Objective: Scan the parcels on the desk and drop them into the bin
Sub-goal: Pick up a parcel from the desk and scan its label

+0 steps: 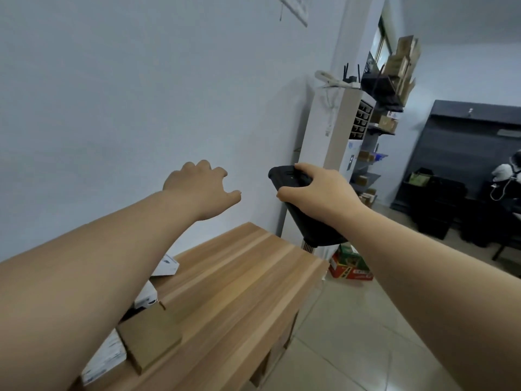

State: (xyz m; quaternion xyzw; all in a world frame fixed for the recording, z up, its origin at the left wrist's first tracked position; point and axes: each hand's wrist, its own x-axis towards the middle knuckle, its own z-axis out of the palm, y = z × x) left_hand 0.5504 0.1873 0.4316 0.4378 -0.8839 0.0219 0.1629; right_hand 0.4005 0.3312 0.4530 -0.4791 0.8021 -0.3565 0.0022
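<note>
A: We see both our arms stretched forward above the wooden desk (242,289). What does our right hand (318,190) do?

B: Our right hand grips a black scanner (298,213). The fingers are curled around its upper part and the thumb lies on its near side. The device hangs in the air beyond the far right corner of the desk, and it touches nothing but the hand.

A: And our left hand (200,187)?

B: It is raised in front of the white wall (141,94), above the far edge of the desk. The fingers are loosely bent and hold nothing, and the thumb points to the right. It is well apart from the parcels.

A: Where are the parcels?

B: They lie along the left edge of the desk, partly hidden under our left forearm. There is a brown cardboard box (149,340) near the near left corner, with a white labelled parcel (107,359) just beside it on the left. Another white parcel (145,299) is behind the box, and one more white parcel (166,265) is farther along the same edge.

A: And the bin?

B: We cannot tell where it is. On the floor past the right edge of the desk we see only a red and green carton (351,265), next to a tall white cabinet (335,136).
</note>
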